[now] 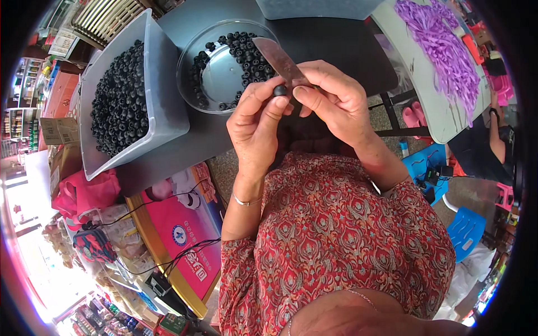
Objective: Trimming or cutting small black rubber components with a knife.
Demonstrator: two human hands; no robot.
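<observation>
Head view: I logged one small black rubbery bead pinched in the left hand, its grip closed on it, raised above the dark counter. The right hand gripped one flat metal blade touching the bead. Two containers held many identical beads, too many to count: a round clear bowl and a rectangular translucent bin.

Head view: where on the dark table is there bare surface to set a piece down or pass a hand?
Bare patches on the dark table: right of the round clear dish toward the far edge, and the near strip below the grey bin. The dish's middle is bare too. Crowded: the bin full of black pieces, and the spot where left hand and right hand hold a knife.
</observation>
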